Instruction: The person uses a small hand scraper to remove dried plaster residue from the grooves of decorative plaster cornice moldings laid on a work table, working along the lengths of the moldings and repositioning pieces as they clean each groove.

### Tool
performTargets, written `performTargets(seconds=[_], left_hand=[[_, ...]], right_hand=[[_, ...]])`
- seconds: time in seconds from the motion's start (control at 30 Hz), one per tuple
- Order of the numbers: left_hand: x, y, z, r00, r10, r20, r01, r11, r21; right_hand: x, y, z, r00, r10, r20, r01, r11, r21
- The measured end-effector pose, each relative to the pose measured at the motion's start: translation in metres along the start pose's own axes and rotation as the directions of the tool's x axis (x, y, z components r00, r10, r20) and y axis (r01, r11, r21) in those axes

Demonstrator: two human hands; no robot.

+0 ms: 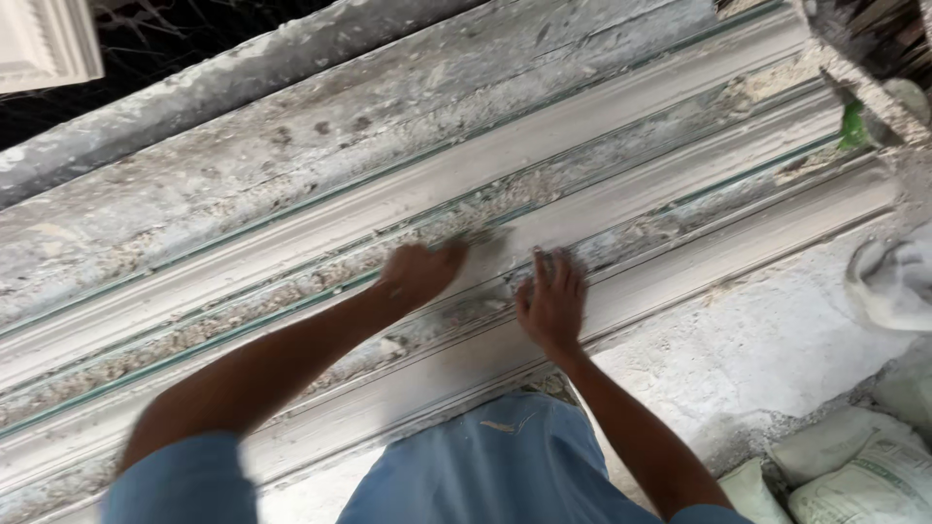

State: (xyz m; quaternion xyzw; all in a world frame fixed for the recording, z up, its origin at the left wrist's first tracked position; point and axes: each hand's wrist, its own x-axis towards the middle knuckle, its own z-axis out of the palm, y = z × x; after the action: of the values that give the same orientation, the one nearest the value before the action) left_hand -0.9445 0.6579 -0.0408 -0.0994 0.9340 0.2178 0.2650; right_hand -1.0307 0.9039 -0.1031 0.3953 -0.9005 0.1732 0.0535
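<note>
— What are your hands doing?

— My left hand (419,273) is blurred; it looks loosely curled, pressed down into a crumbly groove of the long plaster moulding (621,199), with a smear of wet plaster (483,236) at its fingertips. Whether it grips anything I cannot tell. My right hand (551,303) lies open and flat, fingers together, pressing on the next ridge just beside the left. It holds nothing.

— Where does that moulding lie?

— It runs slantwise over the whole surface (738,340), from the near left corner up to the far right one. My hands are about at its middle, toward the near edge.

— How many of each thing?

— Two hands, one moulding with several raised ridges and rough grooves between them, and thin green lines along some of the grooves.

— And around it?

— At least two filled sacks (854,466) lie at the near right corner, a crumpled grey cloth or bag (895,281) is above them at the right edge, and a white ornamental piece (44,39) shows in the far left corner. My blue-clad knee (485,466) covers the near edge.
</note>
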Motion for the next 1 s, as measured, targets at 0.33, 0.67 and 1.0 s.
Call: performTargets(seconds=[0.33, 0.67, 1.0], left_hand=[[0.160, 0.116, -0.026, 0.850, 0.284, -0.444, -0.186, 0.950, 0.251], [-0.039, -0.040, -0.010, 0.911, -0.412, 0.004, 0.405, 0.894, -0.190], [0.171, 0.137, -0.002, 0.926, -0.249, -0.284, 0.220, 0.967, -0.129]], right_hand=[[0.008, 0.050, -0.005, 0.961, -0.214, 0.174, 0.146, 0.929, 0.341], [0.112, 0.313, -0.057, 0.971, -0.234, -0.046, 0.237, 0.970, 0.056], [0.111, 0.319, -0.057, 0.986, -0.154, -0.062, 0.156, 0.987, 0.028]])
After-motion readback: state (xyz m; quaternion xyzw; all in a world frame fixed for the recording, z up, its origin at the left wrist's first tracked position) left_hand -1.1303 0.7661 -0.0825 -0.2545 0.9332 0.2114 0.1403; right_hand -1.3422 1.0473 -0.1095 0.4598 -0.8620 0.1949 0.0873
